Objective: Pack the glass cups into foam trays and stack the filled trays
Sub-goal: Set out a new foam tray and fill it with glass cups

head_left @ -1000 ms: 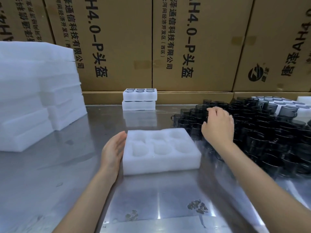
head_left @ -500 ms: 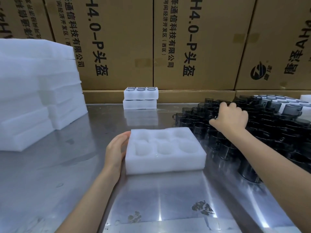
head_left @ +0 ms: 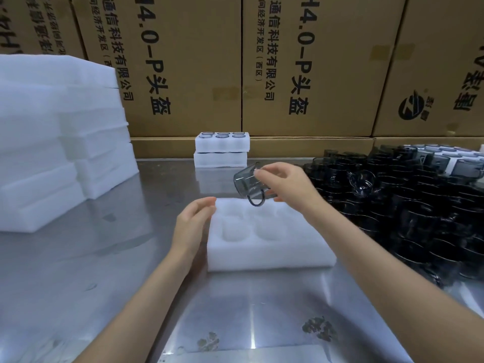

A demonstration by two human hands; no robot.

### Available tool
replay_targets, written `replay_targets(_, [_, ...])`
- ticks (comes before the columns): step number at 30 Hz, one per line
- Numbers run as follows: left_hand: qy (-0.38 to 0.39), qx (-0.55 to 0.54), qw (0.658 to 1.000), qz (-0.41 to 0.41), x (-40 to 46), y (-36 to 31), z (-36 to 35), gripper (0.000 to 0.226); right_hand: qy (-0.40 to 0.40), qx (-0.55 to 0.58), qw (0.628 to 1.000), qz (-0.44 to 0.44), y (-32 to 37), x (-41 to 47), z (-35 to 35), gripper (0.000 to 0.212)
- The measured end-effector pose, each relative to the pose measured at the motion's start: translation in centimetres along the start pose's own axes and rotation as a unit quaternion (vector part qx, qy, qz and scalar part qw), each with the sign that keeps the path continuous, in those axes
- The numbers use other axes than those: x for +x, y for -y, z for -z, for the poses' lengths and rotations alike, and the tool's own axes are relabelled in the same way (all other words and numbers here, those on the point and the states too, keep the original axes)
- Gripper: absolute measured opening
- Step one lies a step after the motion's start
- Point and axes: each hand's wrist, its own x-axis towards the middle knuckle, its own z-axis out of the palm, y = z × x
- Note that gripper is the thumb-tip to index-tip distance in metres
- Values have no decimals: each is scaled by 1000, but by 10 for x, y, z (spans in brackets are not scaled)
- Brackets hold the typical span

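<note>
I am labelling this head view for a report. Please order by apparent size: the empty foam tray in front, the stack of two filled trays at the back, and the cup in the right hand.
1. empty foam tray, nearest the camera, which enlarges it
2. stack of two filled trays, farther away
3. cup, held by the right hand

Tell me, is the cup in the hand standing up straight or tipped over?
Tipped. The glass cup, pinched by the right hand, lies sideways above the foam tray, handle hanging down.

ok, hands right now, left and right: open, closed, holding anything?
Left hand: open, fingers relaxed at the left edge of the foam tray, holding nothing.
Right hand: closed on a glass cup, tilted above the tray.
</note>
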Motion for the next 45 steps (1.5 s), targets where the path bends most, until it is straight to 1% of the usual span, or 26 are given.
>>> replay_targets(2, [12, 15, 1000, -7, 7, -4, -6, 18, -7, -19, 1000, 8, -2, 6, -11, 46])
replay_targets(5, [13, -9, 1000, -10, 16, -7, -13, 20, -26, -81, 996, 41, -1, 13, -25, 50])
replay_targets(8, [17, -27, 1000, -2, 16, -1, -16, 20, -18, -105, 994, 38, -6, 20, -35, 52])
replay_targets(13, [68, 54, 996, -24, 13, 3, -10, 33, -10, -132, 991, 33, -23, 19, -44, 52])
replay_targets(21, [64, 103, 992, -28, 10, -1, -11, 31, -16, -181, 983, 35, -23, 14, -48, 58])
replay_targets(26, [79, 125, 986, -74, 11, -4, -8, 32, 17, -202, 979, 18, -20, 12, -41, 70])
replay_targets(27, [79, 127, 985, -84, 11, -5, -6, 33, 19, -203, 979, 16, -20, 12, -38, 70])
replay_targets(30, [72, 136, 981, -115, 13, -8, -1, 39, 23, -196, 979, 50, -24, 8, -25, 51])
replay_targets(33, [99, 189, 962, -172, 10, -12, 2, 52, 100, -224, 964, 98, -31, 0, -19, 46])
replay_targets(34, [119, 221, 948, -195, 9, -12, 3, 53, 128, -242, 956, 106, -35, -2, -19, 46])
replay_targets(36, [159, 309, 911, -224, 6, -11, 3, 53, 170, -266, 943, 104, -42, -4, -20, 47])
replay_targets(38, [192, 382, 878, -216, 6, -7, 5, 51, 188, -275, 938, 98, -44, -4, -20, 48])
replay_targets(39, [204, 401, 869, -204, 6, -6, 7, 52, 192, -282, 935, 97, -44, -5, -21, 48])
replay_targets(42, [220, 417, 864, -176, 6, -5, 8, 61, 207, -325, 918, 97, -40, -7, -22, 48])
replay_targets(45, [218, 432, 858, -171, 3, -6, 8, 63, 216, -354, 906, 91, -35, -7, -21, 46])
